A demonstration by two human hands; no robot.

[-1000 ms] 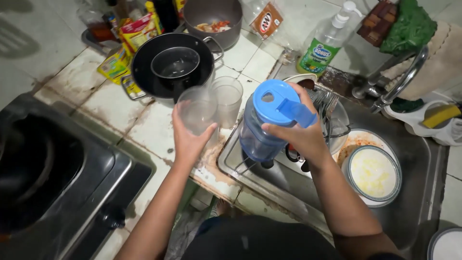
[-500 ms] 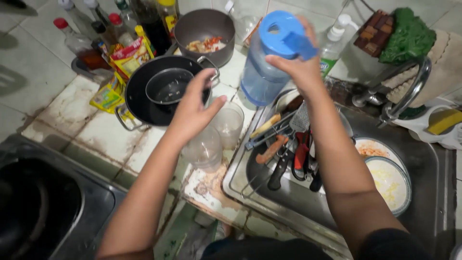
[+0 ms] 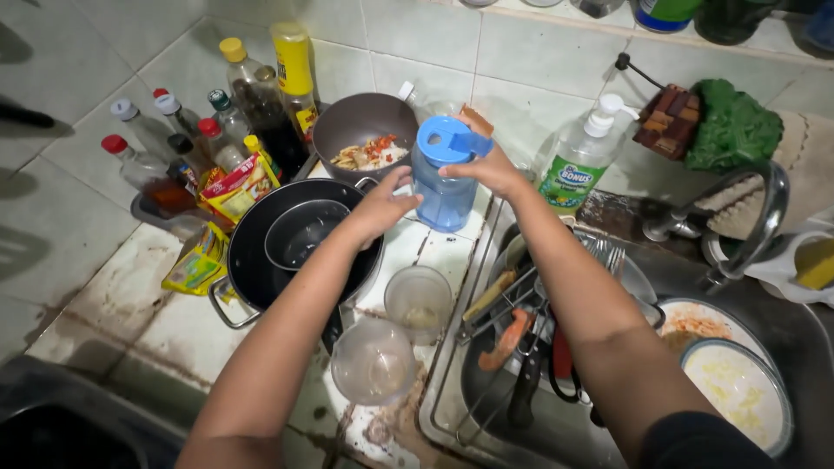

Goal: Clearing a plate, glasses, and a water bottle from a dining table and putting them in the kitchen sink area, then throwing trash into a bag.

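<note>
Jug now down on counter — both hands on it.

Pale tiled wall, worn tiled counter (stained grout), steel sink, curved tap.

One blue-lidded pitcher, two clear glasses at the lower centre, two nested black pots, one soap bottle, perhaps eight condiment bottles at upper left.

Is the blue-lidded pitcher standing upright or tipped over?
Upright: the pitcher stands on the tiled counter, lid on top, both hands on it.
</note>
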